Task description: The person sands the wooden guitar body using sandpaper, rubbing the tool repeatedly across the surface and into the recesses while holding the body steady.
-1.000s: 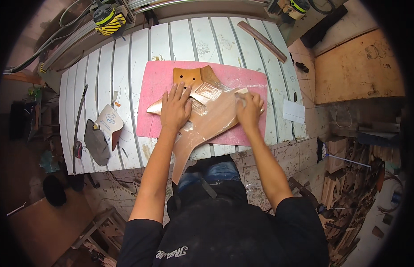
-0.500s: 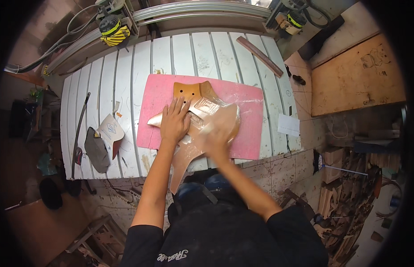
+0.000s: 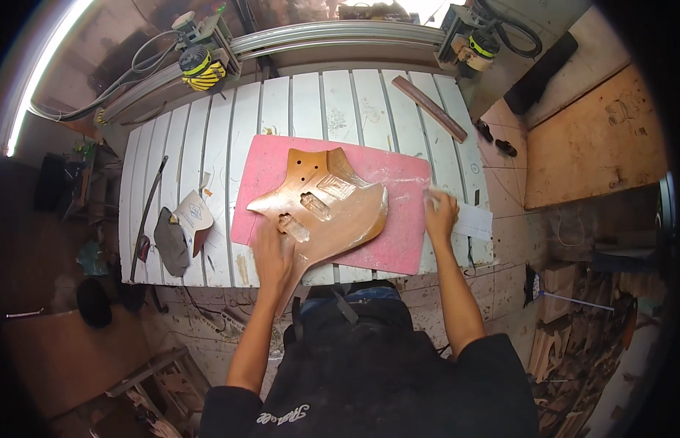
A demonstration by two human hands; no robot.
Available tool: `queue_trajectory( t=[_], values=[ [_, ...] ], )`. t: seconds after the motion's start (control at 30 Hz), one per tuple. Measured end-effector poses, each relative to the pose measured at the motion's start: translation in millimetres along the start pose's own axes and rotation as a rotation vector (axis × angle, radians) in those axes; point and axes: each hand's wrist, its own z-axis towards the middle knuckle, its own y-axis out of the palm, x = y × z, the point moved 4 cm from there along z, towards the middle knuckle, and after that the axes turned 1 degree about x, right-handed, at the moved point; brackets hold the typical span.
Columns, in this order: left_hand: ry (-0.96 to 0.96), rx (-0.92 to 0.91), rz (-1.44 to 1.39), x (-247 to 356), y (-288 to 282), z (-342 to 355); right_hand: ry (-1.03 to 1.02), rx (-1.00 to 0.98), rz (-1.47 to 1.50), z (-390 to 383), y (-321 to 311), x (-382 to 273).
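A white slatted workbench (image 3: 208, 157) carried a pink mat (image 3: 398, 241), and on the mat lay a glossy brown wooden guitar body (image 3: 333, 212), its narrow lower end reaching past the bench's near edge. The left hand (image 3: 270, 255) lay flat and spread on the body's lower left part, fingers apart and gripping nothing. The right hand (image 3: 440, 213) rested at the mat's right edge beside a white sheet (image 3: 473, 219), fingers curled on something pale; whether it gripped could not be told.

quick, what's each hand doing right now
Left hand: open, pressed flat on the lower edge of the wooden guitar body.
Right hand: off the body, at a white sheet on the table edge; grip cannot be told.
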Motion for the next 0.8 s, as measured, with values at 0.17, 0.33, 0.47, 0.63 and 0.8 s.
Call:
queue_trajectory(
  t=[0.17, 0.33, 0.47, 0.63, 0.8],
  values=[
    [-0.209, -0.067, 0.262, 5.3, 11.5, -97.2, -0.163, -0.072, -0.060, -72.9, -4.4, 39.8],
    [-0.216, -0.057, 0.288, 67.8, 44.6, -34.1, -0.187, 0.060, -0.148, -81.8, -0.7, 34.8],
    [-0.053, -0.039, 0.064, 155.7, 96.1, 43.5, -0.210, 0.066, -0.134, -78.6, -3.0, 36.2],
    [0.406, -0.275, 0.030, 266.9, 159.0, 69.7, -0.235, 0.045, -0.105, -75.0, 2.7, 36.9],
    [0.424, -0.006, -0.144, 256.7, 144.7, 53.9, -0.247, 0.048, -0.121, -74.9, 2.1, 41.0]
  ],
)
